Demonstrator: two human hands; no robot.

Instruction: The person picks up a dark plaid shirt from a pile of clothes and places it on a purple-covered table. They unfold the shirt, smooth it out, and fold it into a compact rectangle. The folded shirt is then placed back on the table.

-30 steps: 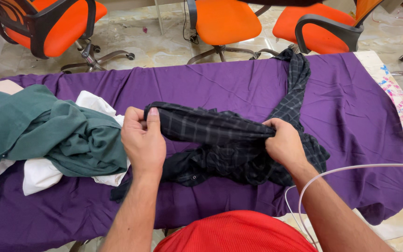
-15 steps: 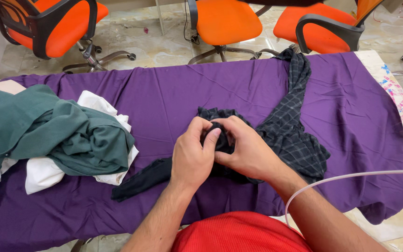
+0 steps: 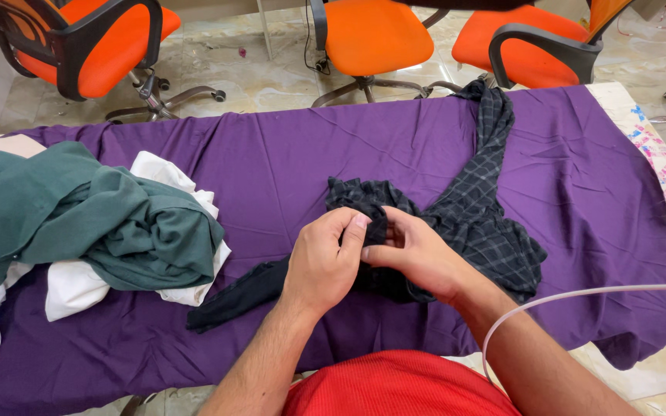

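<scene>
1. Keep both hands on the dark plaid garment (image 3: 464, 223) at its bunched middle. Your left hand (image 3: 325, 258) is curled shut with its fingertips pinching a fold of the fabric; your right hand (image 3: 418, 254) is loosely closed, its fingers tucked into the same fold from the opposite side.

2. Pinch only one layer of cloth between thumb and fingers. A grip that takes in several layers will likely drag the whole bundle rather than the edge you want.

3. Hold the two hands close together, knuckles nearly touching, so that the fold stays taut between them.

4. Note the lie of the garment. Its bulk sits directly under and just to the right of your hands on the purple cloth (image 3: 271, 146). One long strip runs from the bundle toward the far right edge of the table, near an orange chair (image 3: 379, 35). A narrower dark tail trails to the left, below your left wrist.

5. Keep the tail away from the green garment (image 3: 79, 216) and the white garment (image 3: 71, 285), which lie heaped together at the left, near that tail but apart from your hands.

6. Watch the thin white tube (image 3: 580, 296) curving over your right forearm; it could snag the fabric.
</scene>
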